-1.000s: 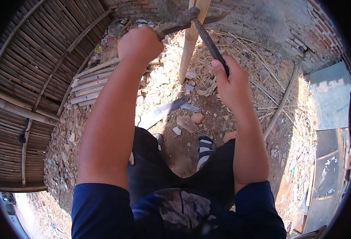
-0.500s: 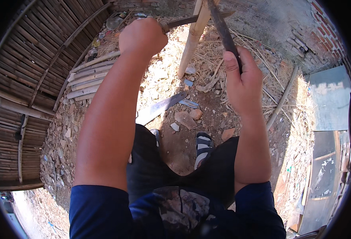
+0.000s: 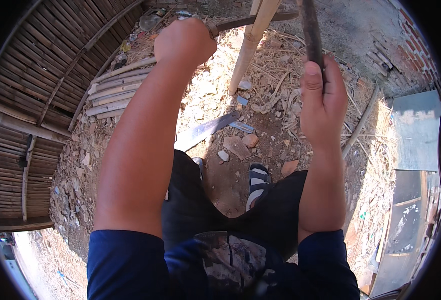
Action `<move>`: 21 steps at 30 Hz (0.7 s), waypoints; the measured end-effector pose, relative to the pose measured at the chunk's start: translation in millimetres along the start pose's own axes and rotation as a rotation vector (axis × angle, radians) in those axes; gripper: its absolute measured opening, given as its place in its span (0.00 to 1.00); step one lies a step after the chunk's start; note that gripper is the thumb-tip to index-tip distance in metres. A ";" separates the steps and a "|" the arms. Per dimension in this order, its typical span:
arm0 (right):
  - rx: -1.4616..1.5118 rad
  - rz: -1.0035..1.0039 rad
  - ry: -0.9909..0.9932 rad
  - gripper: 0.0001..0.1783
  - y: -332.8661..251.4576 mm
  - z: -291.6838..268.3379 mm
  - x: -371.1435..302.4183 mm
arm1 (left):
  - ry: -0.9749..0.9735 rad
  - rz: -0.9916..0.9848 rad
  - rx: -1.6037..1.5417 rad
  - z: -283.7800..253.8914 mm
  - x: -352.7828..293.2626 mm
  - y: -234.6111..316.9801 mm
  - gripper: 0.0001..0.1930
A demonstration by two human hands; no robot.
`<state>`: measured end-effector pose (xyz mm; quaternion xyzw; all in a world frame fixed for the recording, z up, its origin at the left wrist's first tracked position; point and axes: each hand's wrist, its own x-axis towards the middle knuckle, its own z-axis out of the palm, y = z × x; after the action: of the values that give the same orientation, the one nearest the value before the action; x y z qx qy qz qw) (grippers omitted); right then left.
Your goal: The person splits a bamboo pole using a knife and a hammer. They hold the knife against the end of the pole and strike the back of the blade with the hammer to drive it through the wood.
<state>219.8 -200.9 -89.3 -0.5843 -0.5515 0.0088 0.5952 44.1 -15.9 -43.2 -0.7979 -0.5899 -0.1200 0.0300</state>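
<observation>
My left hand point(image 3: 184, 41) is closed around the handle of a curved dark blade point(image 3: 253, 20) that reaches right across a pale bamboo pole point(image 3: 253, 35). My right hand point(image 3: 323, 97) grips a dark rod-like handle point(image 3: 310, 27) that runs up out of the top of the picture. The pole stands slanted in the dirt between my two hands. A long flat knife blade point(image 3: 205, 131) lies on the ground below, near my sandalled foot point(image 3: 258, 182).
A woven bamboo panel point(image 3: 35, 95) fills the left side, with several cut bamboo lengths point(image 3: 113, 92) stacked beside it. Dry straw, brick shards and rubble cover the dirt. A brick wall point(image 3: 405, 55) and metal sheets point(image 3: 415, 130) stand at the right.
My right hand has risen and turned its dark handle from slanted to nearly upright. My left hand and the curved blade stayed against the pole.
</observation>
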 end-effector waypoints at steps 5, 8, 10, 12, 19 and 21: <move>-0.009 0.047 0.080 0.19 14.4 16.1 -5.8 | 0.002 0.008 0.002 2.1 1.9 -0.2 0.19; -0.239 0.221 -0.276 0.20 22.6 21.5 -6.5 | 0.016 -0.015 -0.040 -0.9 1.9 0.3 0.18; -0.155 0.173 -0.156 0.22 8.4 10.2 -1.3 | 0.054 -0.017 -0.048 -1.4 0.5 0.9 0.16; -0.022 0.133 -0.058 0.22 -6.1 -1.4 3.0 | 0.036 -0.025 -0.052 2.7 0.9 -5.2 0.16; -0.123 0.005 0.085 0.22 19.0 20.6 -5.4 | -0.005 -0.006 -0.021 3.7 4.8 2.6 0.18; -0.302 0.209 -0.278 0.25 24.7 23.4 -4.3 | -0.012 -0.016 -0.013 -0.5 4.7 2.6 0.20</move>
<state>218.2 -179.9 -116.3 -0.7139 -0.5597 0.0681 0.4151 47.7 -12.4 -41.4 -0.7940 -0.5958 -0.1193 0.0201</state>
